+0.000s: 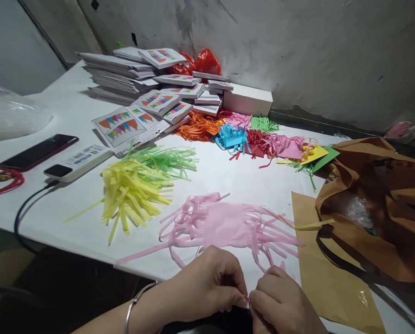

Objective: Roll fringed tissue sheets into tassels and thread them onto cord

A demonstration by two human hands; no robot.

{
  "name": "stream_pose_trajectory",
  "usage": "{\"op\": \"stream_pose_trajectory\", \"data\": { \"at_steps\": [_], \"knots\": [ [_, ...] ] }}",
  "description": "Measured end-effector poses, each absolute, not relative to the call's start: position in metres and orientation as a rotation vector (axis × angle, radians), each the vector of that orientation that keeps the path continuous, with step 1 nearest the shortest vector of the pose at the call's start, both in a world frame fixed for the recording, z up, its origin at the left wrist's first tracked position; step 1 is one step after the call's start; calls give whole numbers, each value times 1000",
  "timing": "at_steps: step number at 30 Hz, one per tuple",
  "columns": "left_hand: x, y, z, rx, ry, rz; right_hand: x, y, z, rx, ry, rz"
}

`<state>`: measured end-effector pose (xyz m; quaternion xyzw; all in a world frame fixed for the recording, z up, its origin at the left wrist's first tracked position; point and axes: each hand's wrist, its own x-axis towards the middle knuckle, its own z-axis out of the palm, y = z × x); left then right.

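The pink tissue (pixel 226 223) lies flat on the white bench (pixel 228 178), just beyond both hands, so from the grip it is straight ahead and slightly to the left. Its long axis runs sideways, with strands fanning out from both ends of the plain middle. The left hand (pixel 215 283) is nearer to that middle, its knuckles showing against the tissue's near edge; the right hand (pixel 284 301) sits below the right-hand strands, one dropping close to it, though I cannot tell whether they touch. The left grip has thumb and forefinger pinching a tiny pink bit (pixel 247 298); the right fingers are curled closed and seem to pinch its other end, too small to tell what it is. To the left of the pink tissue is the yellow fringe (pixel 134 192), with the green fringe (pixel 172 160) beyond it; to its right are the brown sheet (pixel 333 285) and the bag (pixel 392 218); well beyond it is the blue bundle (pixel 231 138).
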<state>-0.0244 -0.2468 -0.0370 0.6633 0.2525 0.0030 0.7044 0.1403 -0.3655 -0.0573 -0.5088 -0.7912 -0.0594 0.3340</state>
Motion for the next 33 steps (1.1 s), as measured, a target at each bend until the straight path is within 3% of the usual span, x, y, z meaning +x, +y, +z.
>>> {"op": "stream_pose_trajectory", "data": {
  "at_steps": [6,15,24,33],
  "knots": [
    [-25,-247,-39,1506,561,45,137,-367,-57,-1364,-2050,-238],
    [-29,-243,-41,1699,360,222,139,-368,-58,-1394,-2021,-128],
    [-29,-250,-50,1861,505,348,135,-375,-65,-1498,-1985,29],
    [-29,-247,-49,1769,541,226,139,-376,-70,-1567,-1931,125]
  ]
}}
